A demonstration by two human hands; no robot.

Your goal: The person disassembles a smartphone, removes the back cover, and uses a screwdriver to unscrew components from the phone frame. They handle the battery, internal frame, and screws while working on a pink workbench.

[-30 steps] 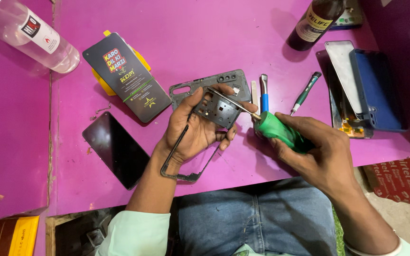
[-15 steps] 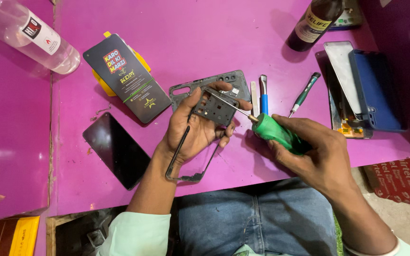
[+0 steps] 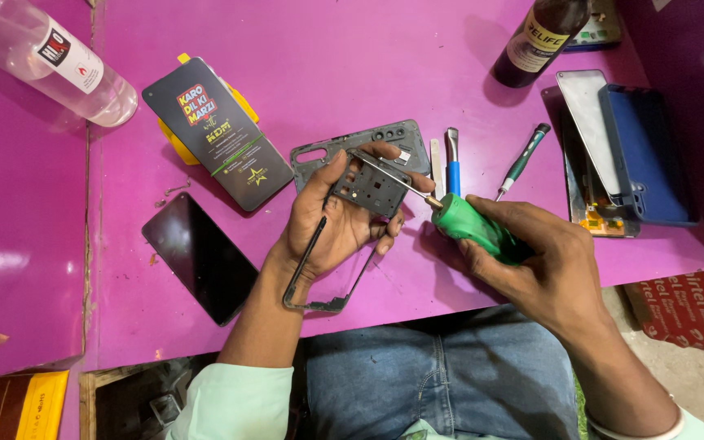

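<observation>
Both hands work near the bench (image 3: 417, 73) edge: left hand (image 3: 332, 224) grips the phone frame (image 3: 352, 204), right hand (image 3: 543, 265) wraps the green screwdriver (image 3: 470, 224); its tip is indistinct.

magenta table (image 3: 417, 49): black glass panel (image 3: 199, 257), clear bottle (image 3: 46, 57), small screwdriver (image 3: 520, 162).

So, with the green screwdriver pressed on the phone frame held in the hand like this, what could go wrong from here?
1. The left hand holds the dark grey plastic phone frame in the air, unsupported; the thin shaft of the green-handled screwdriver in the right hand could slip off and jab the fingers.
2. A loosened screw might drop past the magenta table edge onto the lap.
3. Pressure could bend the thin frame.
</observation>
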